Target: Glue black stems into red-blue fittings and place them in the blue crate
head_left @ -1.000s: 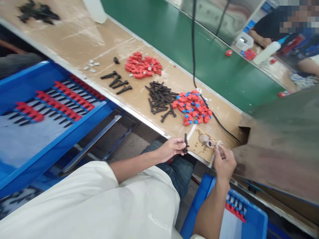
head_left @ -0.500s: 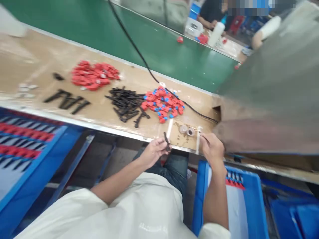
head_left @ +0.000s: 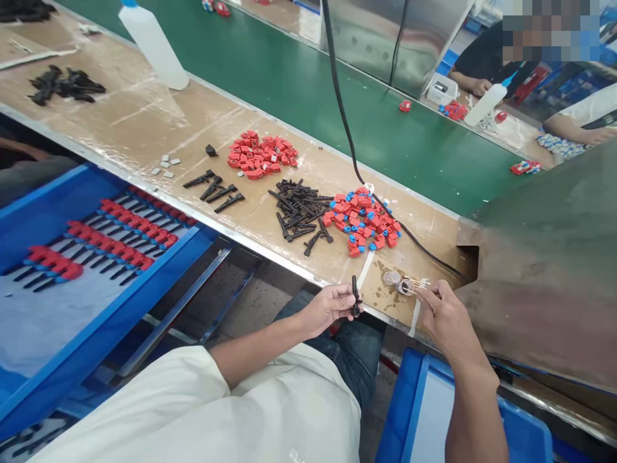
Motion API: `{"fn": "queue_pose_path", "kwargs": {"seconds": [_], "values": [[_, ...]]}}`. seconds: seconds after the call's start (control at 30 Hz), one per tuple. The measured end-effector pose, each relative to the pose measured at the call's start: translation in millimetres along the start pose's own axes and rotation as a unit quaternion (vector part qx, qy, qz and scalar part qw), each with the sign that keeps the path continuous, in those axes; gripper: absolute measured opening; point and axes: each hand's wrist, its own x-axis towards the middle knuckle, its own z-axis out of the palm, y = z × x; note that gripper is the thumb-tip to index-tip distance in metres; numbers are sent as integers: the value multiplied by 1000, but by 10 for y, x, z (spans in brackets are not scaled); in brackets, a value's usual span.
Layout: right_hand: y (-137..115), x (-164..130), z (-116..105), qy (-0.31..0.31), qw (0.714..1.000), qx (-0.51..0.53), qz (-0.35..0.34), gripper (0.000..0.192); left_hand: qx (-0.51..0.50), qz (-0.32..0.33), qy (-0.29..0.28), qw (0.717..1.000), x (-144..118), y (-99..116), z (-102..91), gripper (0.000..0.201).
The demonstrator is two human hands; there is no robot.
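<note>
My left hand (head_left: 330, 308) pinches a slim black plastic part (head_left: 355, 296) upright, near the table's front edge. Closed around a thin pale stick (head_left: 414, 292), my right hand (head_left: 442, 312) is beside two small clear cups. The stick reaches to the cup with dark contents (head_left: 403, 287); its tip is hard to make out. Left of that cup stands the other cup (head_left: 391, 278). Brown spots mark the surface around both. Beyond my left hand lie a heap of black parts (head_left: 301, 202) and a heap of red-and-blue pieces (head_left: 364, 218).
Red pieces (head_left: 260, 154), separate black parts (head_left: 216, 191) and a white bottle (head_left: 157, 48) are on the table. A black cable (head_left: 340, 90) crosses it. Blue trays (head_left: 144, 292) flank me. A grey panel (head_left: 544, 270) stands right. Co-workers sit across the green belt (head_left: 270, 77).
My right hand has brought the stick to the dark-filled cup. My left hand still holds the black part. The camera view has swung left, and the picture is sharper.
</note>
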Motion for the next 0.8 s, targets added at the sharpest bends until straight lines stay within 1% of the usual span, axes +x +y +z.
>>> {"fn": "queue_pose_path", "kwargs": {"seconds": [0.1, 0.2, 0.27, 0.33, 0.37, 0.4, 0.47, 0.5, 0.57, 0.63, 0.7, 0.8], "values": [[1, 58, -19, 22, 1000, 10, -13, 30, -5, 4, -1, 1000, -4, 12, -26, 45], [-66, 63, -161, 44, 999, 23, 11, 29, -13, 11, -2, 1000, -10, 24, -72, 44], [-176, 85, -263, 92, 995, 27, 40, 28, -18, 16, -2, 1000, -7, 39, -109, 45], [-335, 160, -282, 145, 987, 47, 51, 24, -27, 22, 1, 999, 2, 68, -146, 47], [-429, 223, -241, 153, 985, 62, 46, 22, -32, 27, 4, 999, 5, 88, -163, 47], [-527, 301, -164, 145, 986, 78, 34, 22, -39, 33, 8, 999, 7, 112, -179, 47], [-717, 499, 76, 110, 989, 97, 9, 25, -53, 51, 18, 997, -2, 167, -202, 48], [-798, 610, 219, 99, 991, 94, 8, 27, -59, 61, 23, 996, -13, 196, -210, 48], [-916, 827, 491, 96, 993, 54, 37, 33, -68, 79, 31, 994, -42, 252, -218, 46], [-981, 996, 686, 95, 993, -4, 67, 38, -73, 91, 33, 993, -71, 302, -225, 44], [-1020, 1086, 785, 86, 993, -47, 72, 38, -78, 98, 31, 992, -89, 344, -235, 44], [-1065, 1086, 809, 79, 994, -61, 43, 36, -82, 100, 33, 991, -87, 386, -258, 45]]}}
